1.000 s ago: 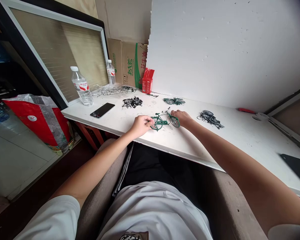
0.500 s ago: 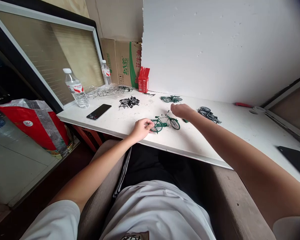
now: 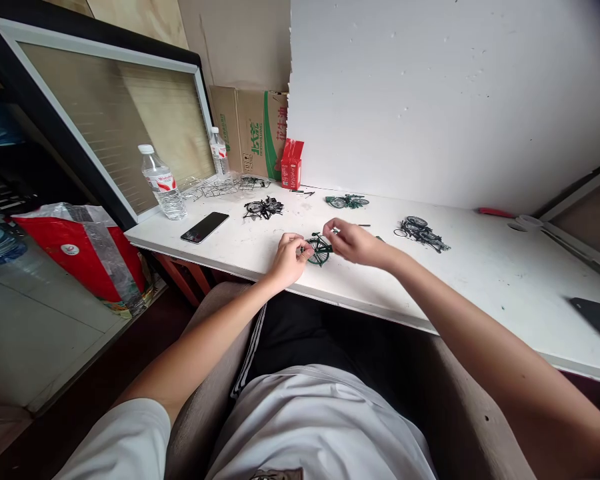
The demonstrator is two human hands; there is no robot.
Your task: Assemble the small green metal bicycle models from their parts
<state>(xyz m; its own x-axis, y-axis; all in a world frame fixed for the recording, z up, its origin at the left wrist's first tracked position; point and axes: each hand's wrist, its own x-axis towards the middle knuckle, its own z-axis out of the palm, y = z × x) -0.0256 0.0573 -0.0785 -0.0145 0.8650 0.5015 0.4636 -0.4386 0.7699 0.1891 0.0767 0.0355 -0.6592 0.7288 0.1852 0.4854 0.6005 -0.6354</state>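
Note:
A small green model bicycle (image 3: 319, 251) stands upright on the white table near its front edge. My left hand (image 3: 291, 259) is closed around the end of its rear wheel, fingertips pinched there. My right hand (image 3: 351, 241) is just above and in front of the bicycle's front half, hiding the handlebar and front wheel. Its thumb and index finger are curled close together; whatever they hold, if anything, is too small to make out.
Behind lie a green model bicycle (image 3: 347, 201), black bicycle parts (image 3: 264, 208) and dark bicycles (image 3: 422, 233). A phone (image 3: 205, 227), a water bottle (image 3: 163, 183), a second bottle (image 3: 219, 155), a red box (image 3: 292, 164) and a carton (image 3: 253, 130) stand or lie leftward.
My right hand has moved from behind the handlebar toward me, over the front half of the bicycle, which it now covers. My left hand stays at the rear wheel. The view has shifted slightly.

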